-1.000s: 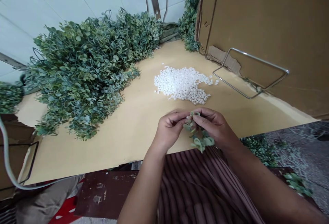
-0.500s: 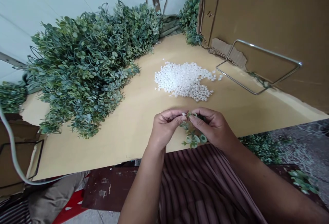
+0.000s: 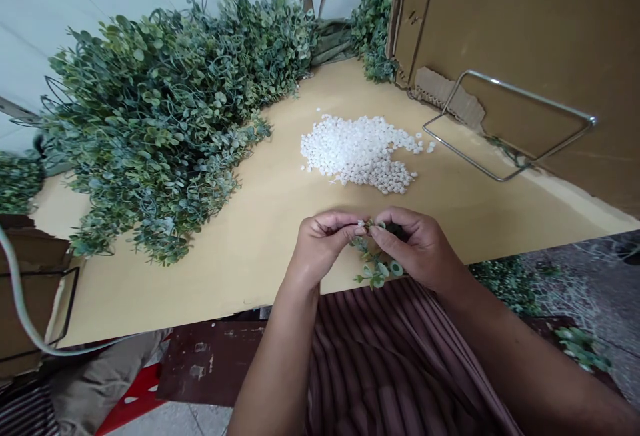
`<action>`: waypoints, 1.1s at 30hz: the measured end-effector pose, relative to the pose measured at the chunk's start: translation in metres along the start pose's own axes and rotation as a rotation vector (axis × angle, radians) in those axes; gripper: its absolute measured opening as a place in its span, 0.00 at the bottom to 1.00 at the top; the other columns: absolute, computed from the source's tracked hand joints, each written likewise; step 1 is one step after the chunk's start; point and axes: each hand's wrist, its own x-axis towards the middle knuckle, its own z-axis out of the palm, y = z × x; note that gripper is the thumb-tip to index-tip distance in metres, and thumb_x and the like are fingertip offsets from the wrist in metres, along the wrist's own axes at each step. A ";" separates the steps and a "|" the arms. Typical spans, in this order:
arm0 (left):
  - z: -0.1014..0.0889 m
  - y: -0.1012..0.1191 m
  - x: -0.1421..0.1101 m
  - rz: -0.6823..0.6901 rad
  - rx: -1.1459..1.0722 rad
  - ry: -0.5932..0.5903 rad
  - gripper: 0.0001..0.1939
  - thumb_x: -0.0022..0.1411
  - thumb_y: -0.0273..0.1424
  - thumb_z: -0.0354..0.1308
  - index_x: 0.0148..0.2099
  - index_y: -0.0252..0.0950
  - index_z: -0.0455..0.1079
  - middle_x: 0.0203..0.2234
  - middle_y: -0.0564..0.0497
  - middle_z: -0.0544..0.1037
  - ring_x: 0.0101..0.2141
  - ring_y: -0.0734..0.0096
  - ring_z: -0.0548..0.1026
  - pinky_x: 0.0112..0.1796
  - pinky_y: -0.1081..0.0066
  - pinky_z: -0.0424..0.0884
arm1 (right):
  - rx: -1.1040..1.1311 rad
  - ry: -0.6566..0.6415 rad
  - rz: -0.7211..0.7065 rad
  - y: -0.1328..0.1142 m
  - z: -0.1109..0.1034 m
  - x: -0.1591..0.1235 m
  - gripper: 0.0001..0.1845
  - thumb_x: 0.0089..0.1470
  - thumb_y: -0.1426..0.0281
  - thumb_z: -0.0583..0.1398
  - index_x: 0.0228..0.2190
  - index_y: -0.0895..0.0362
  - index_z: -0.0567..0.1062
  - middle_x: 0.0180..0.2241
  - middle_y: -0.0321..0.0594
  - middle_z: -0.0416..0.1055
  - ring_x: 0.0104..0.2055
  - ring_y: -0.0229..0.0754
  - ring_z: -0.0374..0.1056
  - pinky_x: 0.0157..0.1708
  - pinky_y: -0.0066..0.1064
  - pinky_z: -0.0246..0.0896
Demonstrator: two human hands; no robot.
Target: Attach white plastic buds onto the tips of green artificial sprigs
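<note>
Left hand: fingers pinched on a tiny white piece, held at the sprig's tip.
Right hand: closed around a green sprig, which hangs over the desk edge above the lap.
Bead pile: loose white pieces, well apart from both hands.
Foliage heap: on the desk's left side.
Risk, drop: the white piece is small; a loosened pinch could probably let it fall to the lap or floor.
Risk, scatter: a sleeve or wrist reaching forward could spread the pile.

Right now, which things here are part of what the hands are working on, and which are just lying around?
In use: left hand, right hand, leafy sprig, small white piece, pile of white pieces.
Lying about: heap of artificial greenery, wire frame, cardboard sheet.
</note>
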 end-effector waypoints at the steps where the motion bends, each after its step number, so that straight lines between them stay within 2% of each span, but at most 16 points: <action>1: 0.000 0.000 0.000 -0.002 0.005 -0.007 0.12 0.34 0.35 0.72 0.24 0.35 0.77 0.21 0.51 0.80 0.23 0.75 0.75 0.31 0.73 0.73 | -0.002 -0.004 -0.006 0.000 0.000 0.000 0.10 0.51 0.71 0.55 0.20 0.57 0.65 0.18 0.31 0.61 0.22 0.32 0.57 0.23 0.24 0.54; 12: -0.004 0.001 0.001 -0.016 0.052 -0.047 0.09 0.36 0.31 0.71 0.23 0.35 0.77 0.19 0.52 0.79 0.21 0.77 0.73 0.27 0.75 0.71 | -0.046 -0.008 0.009 -0.002 -0.001 -0.001 0.09 0.48 0.72 0.56 0.18 0.57 0.65 0.17 0.31 0.59 0.21 0.32 0.55 0.22 0.24 0.53; 20: -0.004 -0.001 0.001 0.003 0.076 -0.035 0.06 0.39 0.29 0.70 0.23 0.35 0.76 0.19 0.53 0.78 0.23 0.76 0.74 0.31 0.73 0.73 | -0.099 -0.010 0.018 -0.001 0.000 0.000 0.09 0.48 0.71 0.55 0.18 0.56 0.65 0.17 0.32 0.59 0.20 0.32 0.55 0.21 0.25 0.53; 27: -0.009 -0.003 -0.004 0.070 0.124 -0.084 0.05 0.47 0.29 0.66 0.30 0.37 0.79 0.24 0.51 0.79 0.26 0.74 0.75 0.34 0.71 0.73 | -0.106 -0.009 0.023 -0.002 0.001 0.001 0.10 0.47 0.71 0.55 0.17 0.56 0.63 0.17 0.31 0.57 0.20 0.32 0.54 0.20 0.24 0.52; 33: -0.006 -0.002 -0.003 0.045 0.106 -0.037 0.02 0.45 0.28 0.66 0.26 0.36 0.78 0.20 0.53 0.78 0.23 0.76 0.73 0.32 0.72 0.72 | -0.120 0.009 0.028 -0.001 0.002 0.000 0.08 0.47 0.71 0.56 0.18 0.56 0.65 0.17 0.32 0.60 0.21 0.33 0.57 0.22 0.25 0.54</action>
